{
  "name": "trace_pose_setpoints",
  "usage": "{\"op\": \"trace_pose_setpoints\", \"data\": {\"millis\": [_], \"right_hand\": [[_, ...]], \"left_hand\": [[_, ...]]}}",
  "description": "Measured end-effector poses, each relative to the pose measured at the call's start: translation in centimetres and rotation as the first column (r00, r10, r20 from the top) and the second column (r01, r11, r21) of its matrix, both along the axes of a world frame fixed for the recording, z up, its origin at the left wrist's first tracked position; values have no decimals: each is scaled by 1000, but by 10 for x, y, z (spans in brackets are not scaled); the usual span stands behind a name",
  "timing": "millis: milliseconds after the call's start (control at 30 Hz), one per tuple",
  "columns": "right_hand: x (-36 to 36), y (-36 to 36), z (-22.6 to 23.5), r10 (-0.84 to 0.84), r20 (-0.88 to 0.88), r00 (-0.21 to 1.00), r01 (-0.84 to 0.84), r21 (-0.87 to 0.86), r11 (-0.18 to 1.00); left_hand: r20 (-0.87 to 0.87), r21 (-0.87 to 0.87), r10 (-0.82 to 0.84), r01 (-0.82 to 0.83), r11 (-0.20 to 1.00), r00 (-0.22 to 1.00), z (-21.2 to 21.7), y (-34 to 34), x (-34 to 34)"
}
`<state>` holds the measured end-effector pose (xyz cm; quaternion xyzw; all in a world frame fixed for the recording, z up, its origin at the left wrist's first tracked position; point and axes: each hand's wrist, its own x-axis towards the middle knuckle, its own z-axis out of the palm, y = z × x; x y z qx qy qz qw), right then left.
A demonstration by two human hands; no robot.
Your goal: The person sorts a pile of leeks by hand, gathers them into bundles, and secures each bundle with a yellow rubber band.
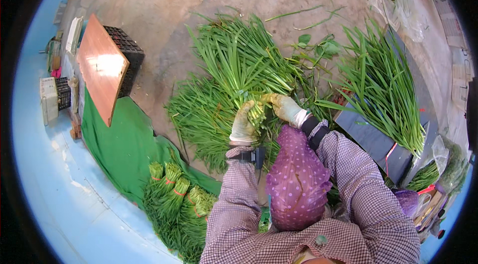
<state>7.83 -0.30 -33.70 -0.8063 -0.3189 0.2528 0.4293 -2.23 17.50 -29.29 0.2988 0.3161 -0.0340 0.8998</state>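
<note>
Gloved in dirty white, my left hand (242, 125) is wrapped around the stems of a bunch of garlic chives (234, 75). The pale cut ends point toward me and the long green leaves fan out away from me. My right hand (287, 109), gloved too, is beside the stem ends with its fingers curled together at the bunch's right edge. Whatever its fingertips pinch is hidden. Under and around the bunch lies a big heap of loose garlic chives (199, 114) on the floor.
At right, more chives (388, 95) lie on a dark board (366, 134). Banded bundles (172, 184) are piled at lower left by a green cloth (112, 149). A wooden board (102, 70) leans on a black crate (127, 55). A purple dotted cover (298, 184) lies before my body.
</note>
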Motion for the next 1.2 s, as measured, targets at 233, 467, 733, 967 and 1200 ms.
{"op": "trace_pose_setpoints", "data": {"millis": [233,467,733,967,1200], "right_hand": [[4,-25,-16,-98,-293,951,21,-254,967],[-1,-21,38,-157,-180,971,122,-191,974],[20,-21,207,-77,294,953,54,85,995],[-36,-4,416,-217,585,782,-96,457,884],[-115,-72,508,-124,797,591,-88,217,972]], "left_hand": [[125,40,42,-47,998,991,64,-5,-38],[136,88,132,-145,986,982,75,1,-59],[326,9,181,-195,981,928,154,14,-101],[388,211,12,-102,972,922,285,-22,-96],[665,187,-174,63,980,727,368,-92,-88]]}}
